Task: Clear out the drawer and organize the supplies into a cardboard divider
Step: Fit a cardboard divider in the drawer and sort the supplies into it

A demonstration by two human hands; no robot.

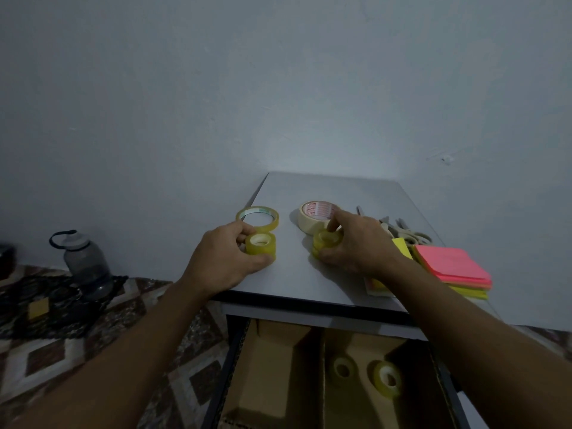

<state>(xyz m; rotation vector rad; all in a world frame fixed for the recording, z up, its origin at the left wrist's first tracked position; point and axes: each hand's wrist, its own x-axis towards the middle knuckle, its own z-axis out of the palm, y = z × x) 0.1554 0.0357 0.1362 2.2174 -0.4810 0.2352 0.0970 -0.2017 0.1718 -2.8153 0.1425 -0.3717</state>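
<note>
Head view looks down on a grey tabletop (294, 274) where the left hand (223, 258) is wrapped around a small squat roll of clear yellowish tape (261, 247), thumb in front and fingers behind, while the right hand (356, 243) clasps what looks like a short stack of similar small yellowish tape rolls (325, 243), the index finger pressing on top. Just behind them lie a wide thin ring of clear tape (257, 216) and a cream roll of masking tape with red print (315, 216); grey-handled scissors (408, 233) and a pile of pink and yellow sticky notes (452, 270) sit to the right. Below the table edge the open drawer holds a brown cardboard divider (322, 382): its right compartment contains two small clear tape rolls (365, 374), the left compartment appears empty. The likely slip is in the right hand: if the rolls really are stacked, lifting them by the sides alone could let the lower one drop or roll off the table; a round roll dropped on edge may also wander into the wrong compartment
</note>
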